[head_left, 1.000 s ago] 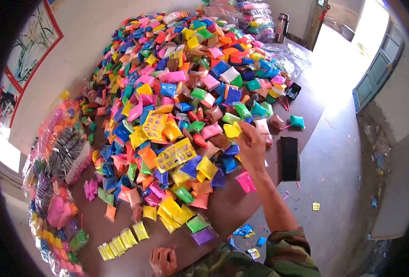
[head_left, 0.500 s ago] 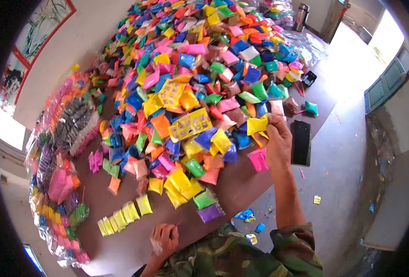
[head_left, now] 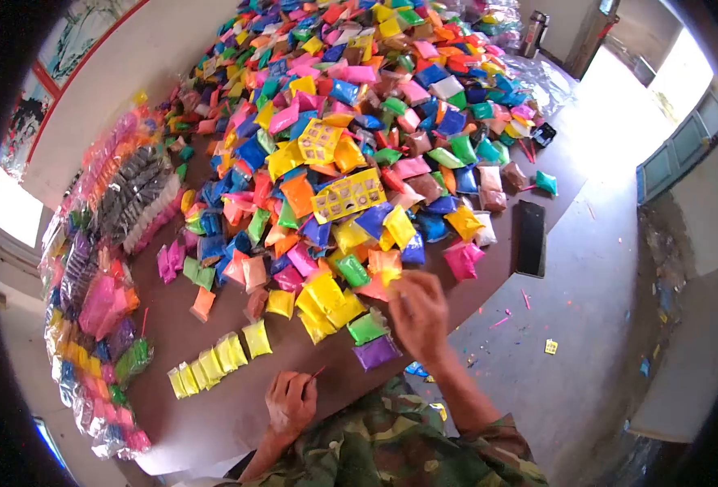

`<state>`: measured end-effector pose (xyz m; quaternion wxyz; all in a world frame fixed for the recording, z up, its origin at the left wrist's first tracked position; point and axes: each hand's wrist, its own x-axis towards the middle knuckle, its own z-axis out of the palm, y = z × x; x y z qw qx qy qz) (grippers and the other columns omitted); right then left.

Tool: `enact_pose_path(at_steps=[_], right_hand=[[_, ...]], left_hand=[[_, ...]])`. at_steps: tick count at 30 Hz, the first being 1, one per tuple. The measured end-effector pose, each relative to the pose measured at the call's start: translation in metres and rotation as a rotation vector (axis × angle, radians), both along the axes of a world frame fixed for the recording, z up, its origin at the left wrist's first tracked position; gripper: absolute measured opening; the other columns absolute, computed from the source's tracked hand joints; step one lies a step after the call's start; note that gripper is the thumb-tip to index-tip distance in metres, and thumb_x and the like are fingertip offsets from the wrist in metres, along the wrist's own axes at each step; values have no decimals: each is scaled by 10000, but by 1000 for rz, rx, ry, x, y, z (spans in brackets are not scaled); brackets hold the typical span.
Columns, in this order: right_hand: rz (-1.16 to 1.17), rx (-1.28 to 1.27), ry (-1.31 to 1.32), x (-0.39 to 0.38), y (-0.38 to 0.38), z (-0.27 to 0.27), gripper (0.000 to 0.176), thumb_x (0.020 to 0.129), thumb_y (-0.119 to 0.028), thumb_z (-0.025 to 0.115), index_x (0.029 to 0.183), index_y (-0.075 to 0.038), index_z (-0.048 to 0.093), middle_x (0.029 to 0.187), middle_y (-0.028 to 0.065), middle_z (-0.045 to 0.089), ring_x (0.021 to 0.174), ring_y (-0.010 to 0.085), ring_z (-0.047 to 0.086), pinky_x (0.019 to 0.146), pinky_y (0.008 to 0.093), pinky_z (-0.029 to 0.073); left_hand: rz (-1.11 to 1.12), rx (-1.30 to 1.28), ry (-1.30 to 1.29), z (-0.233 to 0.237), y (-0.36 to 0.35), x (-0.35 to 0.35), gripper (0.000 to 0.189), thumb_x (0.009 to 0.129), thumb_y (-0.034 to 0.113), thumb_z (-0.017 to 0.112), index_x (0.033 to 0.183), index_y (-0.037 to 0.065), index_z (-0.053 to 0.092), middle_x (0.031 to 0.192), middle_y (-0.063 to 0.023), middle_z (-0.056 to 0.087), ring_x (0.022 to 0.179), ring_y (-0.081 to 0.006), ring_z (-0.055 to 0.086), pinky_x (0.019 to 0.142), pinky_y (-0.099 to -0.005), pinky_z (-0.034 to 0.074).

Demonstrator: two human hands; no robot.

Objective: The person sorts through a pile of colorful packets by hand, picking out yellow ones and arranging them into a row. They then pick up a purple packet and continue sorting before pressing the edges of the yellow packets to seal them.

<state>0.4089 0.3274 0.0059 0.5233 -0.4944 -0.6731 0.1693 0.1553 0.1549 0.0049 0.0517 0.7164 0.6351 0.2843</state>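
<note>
My left hand [head_left: 292, 402] rests at the table's near edge, fingers curled around a thin dark-red stick [head_left: 319, 371] whose tip pokes out. My right hand [head_left: 420, 316], blurred by motion, is closed over the table; a bright yellow packet [head_left: 391, 275] shows in part at its fingertips. Just left of it lies a cluster of yellow packets [head_left: 324, 302]. A green packet [head_left: 367, 327] and a purple packet [head_left: 377, 352] lie between my hands. Beyond my left hand, pale yellow packets [head_left: 210, 369] form an overlapping row, with one more packet [head_left: 257, 338] at its end.
A big heap of colourful packets [head_left: 351, 122] covers the brown table [head_left: 237, 430]. Bagged packets [head_left: 103, 300] line the left side. A black phone [head_left: 530, 239] lies near the right edge, a thermos [head_left: 533, 34] stands at the back. Scraps litter the floor [head_left: 570, 390].
My right hand has moved left and toward me from the heap's right side, carrying the yellow packet. My left hand still holds the stick. The view has shifted slightly.
</note>
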Motion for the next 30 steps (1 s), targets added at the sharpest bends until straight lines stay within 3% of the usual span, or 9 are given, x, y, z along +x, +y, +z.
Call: enact_pose_path(at_steps=[6, 11, 15, 19, 22, 23, 26, 29, 30], right_hand=[[-4, 127, -137, -11, -6, 5, 206, 852, -61, 834, 1041, -93, 757, 1084, 96, 722, 1037, 312, 722, 891, 433, 589], [50, 125, -310, -10, -10, 6, 243, 913, -198, 771, 1151, -147, 755, 1080, 31, 686, 1101, 242, 673, 948, 429, 485], [60, 76, -312, -16, -14, 0, 298, 924, -211, 763, 1214, -143, 750, 1098, 29, 677, 1126, 259, 654, 949, 442, 489], [49, 28, -320, -27, -20, 8, 274, 918, -228, 775, 1175, -140, 741, 1122, 38, 690, 1130, 270, 660, 971, 447, 500], [99, 12, -240, -24, -20, 14, 275, 912, -211, 780, 1174, -138, 736, 1114, 47, 709, 1114, 282, 678, 973, 455, 512], [116, -23, -212, -20, -21, 21, 293, 866, -149, 825, 1151, -127, 758, 1140, 54, 726, 1138, 292, 688, 968, 449, 534], [113, -57, -147, -10, -20, 24, 298, 862, -129, 833, 1149, -109, 755, 1148, 72, 741, 1099, 299, 711, 936, 445, 553], [93, 18, -86, 6, -10, 28, 268, 867, -104, 827, 1127, -85, 766, 1119, 99, 758, 1016, 308, 738, 879, 438, 582], [79, 8, -78, 12, -6, 30, 271, 867, -109, 823, 1130, -90, 764, 1117, 101, 757, 1017, 314, 737, 879, 440, 584]], left_hand=[[-11, 36, 30, -6, -3, -3, 182, 825, 14, 802, 951, 60, 679, 921, -119, 657, 817, -350, 674, 706, -458, 569], [-9, 44, 21, -4, -1, -1, 179, 810, -8, 782, 938, 52, 673, 915, -124, 652, 813, -359, 669, 701, -467, 565], [-24, 59, 52, -2, 1, -1, 183, 799, -17, 774, 934, 46, 667, 911, -131, 647, 801, -370, 656, 688, -474, 551], [-34, 54, 80, -2, 0, -2, 186, 796, -26, 770, 934, 39, 664, 907, -136, 643, 802, -381, 651, 684, -477, 545], [-25, 48, 71, -2, 0, -1, 194, 789, -34, 769, 934, 38, 662, 896, -139, 639, 795, -390, 651, 678, -482, 545], [-19, 40, 61, -2, -1, 0, 197, 786, -37, 769, 933, 38, 660, 892, -140, 637, 791, -392, 650, 675, -484, 545], [-13, 70, 47, -5, -1, 0, 192, 807, -3, 798, 935, 50, 666, 880, -134, 636, 774, -385, 654, 663, -487, 548], [19, 50, 125, 1, -4, 5, 91, 962, 111, 766, 1033, 68, 727, 983, -164, 709, 874, -403, 690, 773, -494, 583], [17, 42, 137, 1, -4, 5, 94, 960, 112, 768, 1034, 68, 728, 981, -164, 709, 873, -403, 692, 770, -493, 584]])
